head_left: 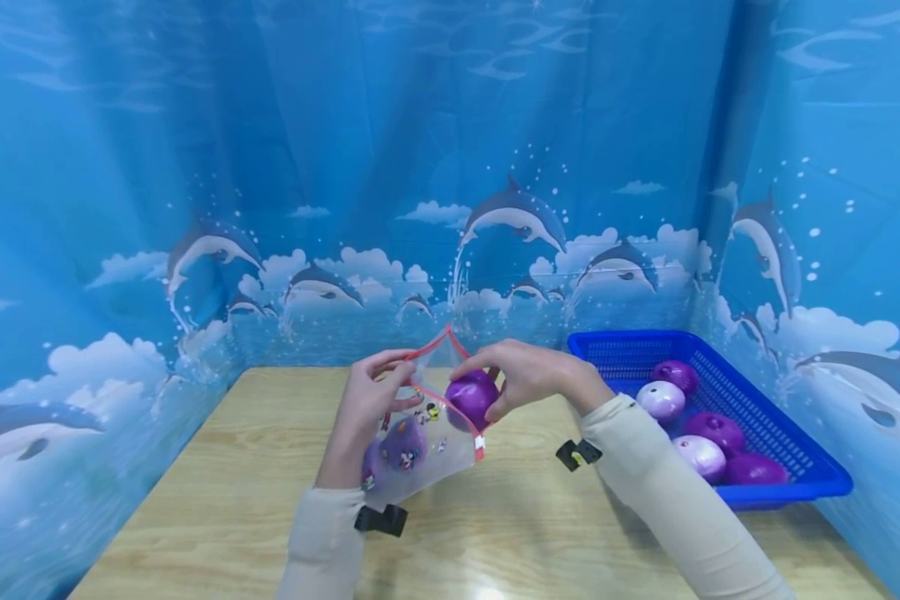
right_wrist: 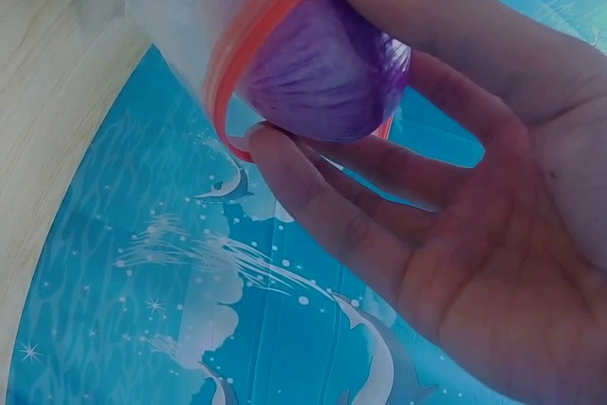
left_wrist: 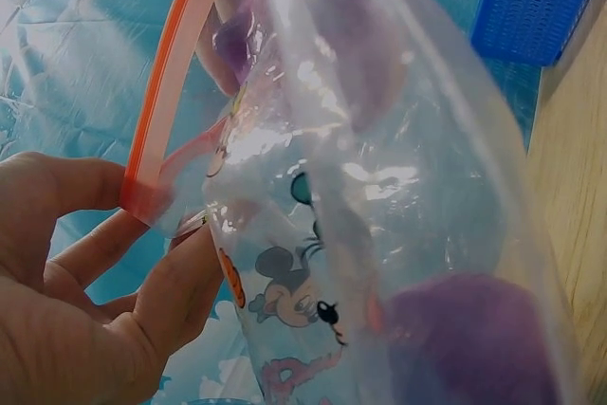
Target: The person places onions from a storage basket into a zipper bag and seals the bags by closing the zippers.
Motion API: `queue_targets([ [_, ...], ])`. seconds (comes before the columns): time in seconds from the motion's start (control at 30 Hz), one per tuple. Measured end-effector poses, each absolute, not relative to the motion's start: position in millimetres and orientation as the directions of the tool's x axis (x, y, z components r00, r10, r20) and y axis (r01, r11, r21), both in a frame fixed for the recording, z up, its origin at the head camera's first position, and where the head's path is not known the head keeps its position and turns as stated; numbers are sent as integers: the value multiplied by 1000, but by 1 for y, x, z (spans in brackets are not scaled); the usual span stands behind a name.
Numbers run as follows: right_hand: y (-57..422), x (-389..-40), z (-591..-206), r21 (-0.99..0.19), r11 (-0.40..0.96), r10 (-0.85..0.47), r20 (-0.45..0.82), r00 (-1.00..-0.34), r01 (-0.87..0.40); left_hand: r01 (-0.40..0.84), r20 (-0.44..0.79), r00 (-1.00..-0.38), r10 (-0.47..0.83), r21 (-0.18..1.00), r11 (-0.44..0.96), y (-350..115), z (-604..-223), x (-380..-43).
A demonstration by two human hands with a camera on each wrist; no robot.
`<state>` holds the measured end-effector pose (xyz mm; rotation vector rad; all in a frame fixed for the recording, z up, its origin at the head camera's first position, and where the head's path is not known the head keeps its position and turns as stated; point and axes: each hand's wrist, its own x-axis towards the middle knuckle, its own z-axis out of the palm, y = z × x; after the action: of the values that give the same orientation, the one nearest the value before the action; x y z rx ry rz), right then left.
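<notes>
A clear zip bag (head_left: 450,454) with cartoon prints and a red zip edge hangs above the table, its mouth spread. My left hand (head_left: 369,400) pinches the bag's rim at the left; in the left wrist view, thumb and fingers hold the red zip strip (left_wrist: 163,73). Between the fingers and thumb of my right hand (head_left: 528,375) is a shiny purple ball (head_left: 471,395). The right wrist view shows this streaked ball (right_wrist: 332,82) partly inside the mouth, behind the red rim. Purple round things (head_left: 403,443) lie low in the bag, blurred by the plastic.
A blue plastic basket (head_left: 787,425) stands on the right of the wooden table (head_left: 217,500), with several purple and whitish-purple balls (head_left: 712,432) in it. A blue dolphin-print curtain (head_left: 420,167) surrounds the table at the back and sides.
</notes>
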<state>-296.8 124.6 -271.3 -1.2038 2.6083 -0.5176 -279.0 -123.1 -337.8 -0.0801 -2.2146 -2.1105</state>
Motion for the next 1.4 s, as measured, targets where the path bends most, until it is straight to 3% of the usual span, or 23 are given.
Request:
queue_targets([
  [1.4, 122, -294, -274, -404, 609, -762, -61, -644, -683, 86, 87, -996, -22, 995, 49, -121, -336, -278],
])
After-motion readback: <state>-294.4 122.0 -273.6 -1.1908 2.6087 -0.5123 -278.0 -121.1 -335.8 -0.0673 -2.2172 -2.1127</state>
